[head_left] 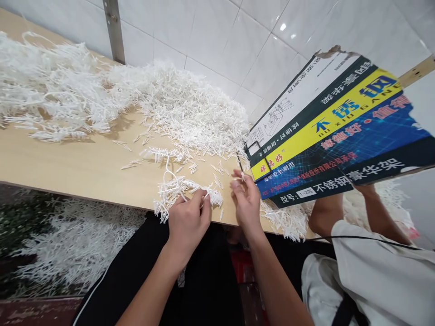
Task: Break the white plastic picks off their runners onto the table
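Observation:
White branched plastic pieces (173, 192) lie near the front edge of the wooden board (95, 163), and my left hand (190, 215) pinches one cluster of them between thumb and fingers. To its right, my right hand (246, 199) is raised over the board edge, thumb and index finger close together around a tiny white bit. Small loose white sticks (217, 181) are scattered between and beyond the hands. Behind them rises a large heap of similar white sticks (200, 108).
A printed cardboard sheet (322, 131) stands on the right, with another person's arms (326, 213) behind it. More white branched pieces (68, 86) cover the board's left part. Below the board, at left, hangs another white mass (81, 240). A tiled wall (204, 31) is behind.

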Demonstrator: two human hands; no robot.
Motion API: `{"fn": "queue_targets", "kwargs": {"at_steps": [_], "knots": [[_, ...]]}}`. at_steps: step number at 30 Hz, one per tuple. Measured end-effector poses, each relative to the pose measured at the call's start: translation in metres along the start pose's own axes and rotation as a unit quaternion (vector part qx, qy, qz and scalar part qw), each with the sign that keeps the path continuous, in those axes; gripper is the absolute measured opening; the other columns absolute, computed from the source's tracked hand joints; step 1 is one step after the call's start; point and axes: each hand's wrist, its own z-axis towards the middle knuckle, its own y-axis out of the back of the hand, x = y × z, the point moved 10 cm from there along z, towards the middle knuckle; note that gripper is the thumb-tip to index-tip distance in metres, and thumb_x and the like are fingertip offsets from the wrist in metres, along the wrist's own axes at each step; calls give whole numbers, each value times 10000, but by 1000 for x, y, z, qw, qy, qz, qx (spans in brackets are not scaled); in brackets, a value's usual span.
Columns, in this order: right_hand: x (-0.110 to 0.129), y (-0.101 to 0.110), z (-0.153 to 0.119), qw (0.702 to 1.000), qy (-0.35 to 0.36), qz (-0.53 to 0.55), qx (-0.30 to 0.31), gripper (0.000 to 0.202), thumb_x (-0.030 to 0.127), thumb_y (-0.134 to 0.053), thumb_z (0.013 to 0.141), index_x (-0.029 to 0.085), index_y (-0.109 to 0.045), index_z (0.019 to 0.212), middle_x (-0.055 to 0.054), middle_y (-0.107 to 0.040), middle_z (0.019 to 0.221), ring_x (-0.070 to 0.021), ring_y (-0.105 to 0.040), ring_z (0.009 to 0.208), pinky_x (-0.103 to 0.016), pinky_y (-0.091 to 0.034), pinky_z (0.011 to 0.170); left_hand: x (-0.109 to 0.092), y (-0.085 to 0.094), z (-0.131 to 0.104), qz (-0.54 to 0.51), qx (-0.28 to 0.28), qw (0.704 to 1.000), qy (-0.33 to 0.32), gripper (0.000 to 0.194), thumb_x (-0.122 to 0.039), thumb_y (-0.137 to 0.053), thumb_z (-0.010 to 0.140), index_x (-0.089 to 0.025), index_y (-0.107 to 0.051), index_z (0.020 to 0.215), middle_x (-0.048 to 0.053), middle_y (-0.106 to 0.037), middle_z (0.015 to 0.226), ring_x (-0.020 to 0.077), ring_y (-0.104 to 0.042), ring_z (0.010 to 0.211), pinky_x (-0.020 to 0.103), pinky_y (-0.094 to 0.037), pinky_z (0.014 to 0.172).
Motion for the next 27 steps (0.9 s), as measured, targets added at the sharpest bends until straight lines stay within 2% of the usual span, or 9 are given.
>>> {"fn": "queue_targets", "kwargs": {"at_steps": [2, 3, 6, 9, 14, 18, 22, 24, 27], "knots": [[21, -25, -8, 992, 56, -55, 102, 460, 528, -631, 952, 263, -640, 1328, -114, -656, 1271, -225, -619, 1047, -320, -514, 820, -1, -1, 0, 17, -9, 1000, -1, 170, -254, -543, 997, -205, -706, 978, -24, -687, 564, 175, -608, 513, 302, -420, 663], [29, -36, -14, 983, 80, -77, 149, 452, 532, -639, 948, 266, -656, 1312, -108, -666, 1260, -240, -617, 1080, -338, -508, 869, -1, -2, 1, 23, -13, 1000, 1, 165, -256, -546, 997, -205, -702, 985, -23, -697, 574, 178, -618, 517, 304, -418, 663], [37, -54, -24, 958, 110, -123, 234, 306, 498, -695, 925, 239, -752, 1077, -78, -711, 1023, -238, -639, 960, -339, -495, 847, -2, -3, 2, 36, -14, 999, -6, 152, -263, -552, 1004, -211, -693, 984, -21, -723, 610, 180, -637, 534, 307, -406, 665], [26, -47, -19, 967, 80, -127, 207, 257, 449, -669, 955, 213, -762, 916, -46, -687, 845, -190, -607, 767, -302, -463, 699, -8, -6, 2, 35, 17, 998, -45, 199, -279, -528, 1028, -217, -694, 939, -31, -709, 590, 174, -629, 517, 319, -385, 675], [-6, -19, -9, 992, -20, -89, 89, 281, 443, -717, 909, 184, -749, 806, -1, -620, 654, -134, -506, 572, -271, -398, 561, -16, -12, 4, 43, 57, 995, -70, 263, -265, -512, 1034, -226, -703, 858, -23, -716, 594, 175, -604, 502, 341, -345, 667], [-20, 1, -3, 998, -49, -50, 5, 320, 480, -752, 862, 168, -738, 791, -1, -592, 641, -114, -469, 541, -257, -366, 515, -20, -12, 6, 46, 42, 996, -67, 278, -236, -513, 1022, -221, -692, 810, -15, -703, 584, 176, -566, 482, 343, -339, 653], [-28, 22, 5, 990, -53, 85, -103, 394, 551, -714, 865, 192, -615, 736, 16, -542, 678, -82, -390, 509, -234, -331, 482, -15, -7, 3, 42, 24, 998, -39, 314, -216, -487, 1019, -216, -663, 759, -18, -613, 502, 171, -501, 452, 319, -364, 646], [-23, 18, 7, 992, -41, 80, -87, 350, 528, -696, 892, 197, -634, 795, -9, -598, 763, -90, -436, 545, -234, -371, 507, -13, -6, 2, 43, 23, 998, -34, 314, -223, -480, 1024, -217, -667, 772, -22, -584, 481, 170, -492, 448, 312, -374, 648], [0, -5, 7, 1000, 6, -21, 13, 309, 462, -687, 922, 240, -717, 1135, -99, -687, 1168, -174, -627, 860, -278, -510, 684, -13, -4, 1, 52, 10, 998, -37, 309, -242, -471, 1035, -212, -688, 817, -16, -603, 491, 173, -503, 443, 319, -372, 648]]}}
